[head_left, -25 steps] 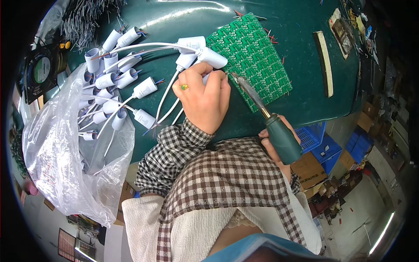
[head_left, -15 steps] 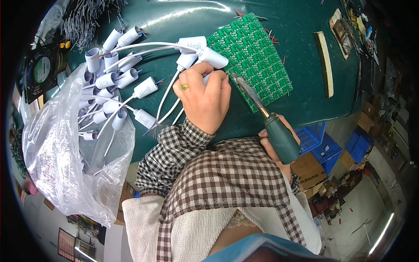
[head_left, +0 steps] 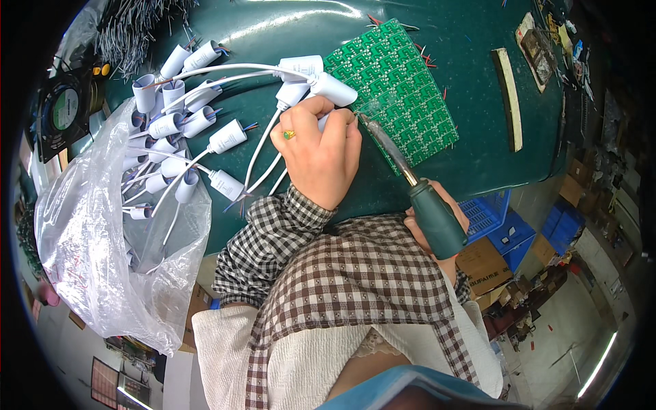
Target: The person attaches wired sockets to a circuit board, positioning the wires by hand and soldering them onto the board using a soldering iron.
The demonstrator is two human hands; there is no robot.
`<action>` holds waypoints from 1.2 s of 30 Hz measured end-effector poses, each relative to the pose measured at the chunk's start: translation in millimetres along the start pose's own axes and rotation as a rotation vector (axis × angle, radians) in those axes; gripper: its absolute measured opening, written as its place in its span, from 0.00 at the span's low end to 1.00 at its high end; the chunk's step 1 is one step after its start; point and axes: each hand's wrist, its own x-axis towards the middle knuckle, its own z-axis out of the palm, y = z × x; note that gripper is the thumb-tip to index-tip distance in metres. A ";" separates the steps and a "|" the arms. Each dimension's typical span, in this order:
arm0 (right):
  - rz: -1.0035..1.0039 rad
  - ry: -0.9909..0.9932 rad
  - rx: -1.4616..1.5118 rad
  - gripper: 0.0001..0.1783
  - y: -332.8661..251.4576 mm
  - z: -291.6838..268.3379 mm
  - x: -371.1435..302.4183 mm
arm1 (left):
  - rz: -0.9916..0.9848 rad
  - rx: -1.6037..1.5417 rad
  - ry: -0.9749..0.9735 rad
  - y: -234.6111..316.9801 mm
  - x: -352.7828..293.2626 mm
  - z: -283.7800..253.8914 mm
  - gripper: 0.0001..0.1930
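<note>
My right hand (head_left: pixel 447 205) is closed round the dark green handle of a soldering iron (head_left: pixel 395 149). Its tip reaches the left edge of a green circuit board panel (head_left: pixel 396 89), right by my left fingertips. My left hand (head_left: pixel 320 152), with a ring on one finger, is closed in a pinch on a white cylindrical housing (head_left: pixel 323 123), mostly hidden by the fingers. Just beyond the knuckles, more white housings with white cables (head_left: pixel 333 89) lie against the panel. Whether the tip touches a wire or a pad is too small to tell.
Several white housings with coloured wire ends (head_left: pixel 227 137) lie at the left, partly in a clear plastic bag (head_left: pixel 89 232). A bundle of wires (head_left: pixel 140 34) and a small fan (head_left: pixel 65 109) are beyond. At right lie a pale strip (head_left: pixel 509 99) and a stained block (head_left: pixel 536 51).
The soldering iron's handle and my right hand have shifted slightly left; the tip stays almost in place. My left hand looks unmoved.
</note>
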 end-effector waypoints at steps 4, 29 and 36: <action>0.024 0.037 0.045 0.36 5.5 4.1 -3.5 | -0.006 -0.005 -0.010 -2.1 0.4 2.1 0.10; 0.025 0.084 0.129 0.35 7.3 1.9 -5.0 | -0.015 0.011 -0.002 -0.1 -1.2 1.8 0.09; 0.167 0.133 0.463 0.33 7.7 3.5 -9.4 | 0.002 -0.005 0.022 2.4 -4.5 8.6 0.08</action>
